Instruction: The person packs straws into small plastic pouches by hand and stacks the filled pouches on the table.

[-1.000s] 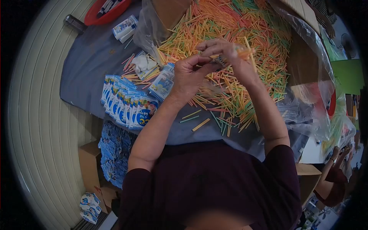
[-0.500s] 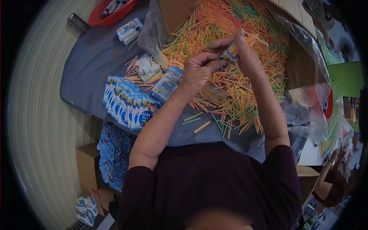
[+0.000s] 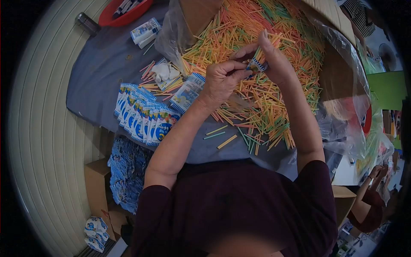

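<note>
My left hand pinches the edge of a small blue-and-white packet over the heap of colored sticks. My right hand is wrapped round a bundle of orange and yellow sticks, whose lower ends are at the packet's mouth. How far the sticks reach into the packet is hidden by the fingers. Beneath both hands spreads the big heap of sticks. Flat packets lie beside my left wrist, and a fanned row of blue-and-white packets rests further left.
A red bowl and a metal bottle stand at the back left. White crumpled material lies near the sticks. Clear plastic drapes at the right. Cardboard boxes are below left. Another person's arm shows at far right.
The fingers of my right hand have shifted slightly left and closed in around the sticks. The packet has tilted a little between my hands.
</note>
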A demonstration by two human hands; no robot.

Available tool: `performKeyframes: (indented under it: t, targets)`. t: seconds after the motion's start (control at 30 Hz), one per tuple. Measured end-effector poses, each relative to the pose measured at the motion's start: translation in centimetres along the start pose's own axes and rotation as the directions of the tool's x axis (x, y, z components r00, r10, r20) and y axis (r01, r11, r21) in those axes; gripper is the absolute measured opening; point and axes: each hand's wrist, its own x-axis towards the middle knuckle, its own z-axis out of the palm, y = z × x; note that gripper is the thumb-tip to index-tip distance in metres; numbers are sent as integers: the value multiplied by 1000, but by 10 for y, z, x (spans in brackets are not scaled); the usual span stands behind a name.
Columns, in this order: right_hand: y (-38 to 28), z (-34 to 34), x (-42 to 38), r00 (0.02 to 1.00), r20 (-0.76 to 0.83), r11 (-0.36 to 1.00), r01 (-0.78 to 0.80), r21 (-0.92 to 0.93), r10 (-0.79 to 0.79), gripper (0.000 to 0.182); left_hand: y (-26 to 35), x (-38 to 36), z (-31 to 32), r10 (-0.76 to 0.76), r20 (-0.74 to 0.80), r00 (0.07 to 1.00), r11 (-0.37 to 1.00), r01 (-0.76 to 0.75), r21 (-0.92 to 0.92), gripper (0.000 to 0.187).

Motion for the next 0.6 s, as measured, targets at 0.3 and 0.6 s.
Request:
performKeyframes:
  t: [0.3, 0.6]
  targets:
    - [4, 4, -5, 999, 9, 979, 45, -199, -44, 74, -3, -1, -4, 87, 4, 996, 995, -87, -56, 16]
    - [9, 11, -4, 990, -19, 970, 130, -205, -136, 65, -4, 0, -3, -81, 20, 996, 991, 83, -106, 23]
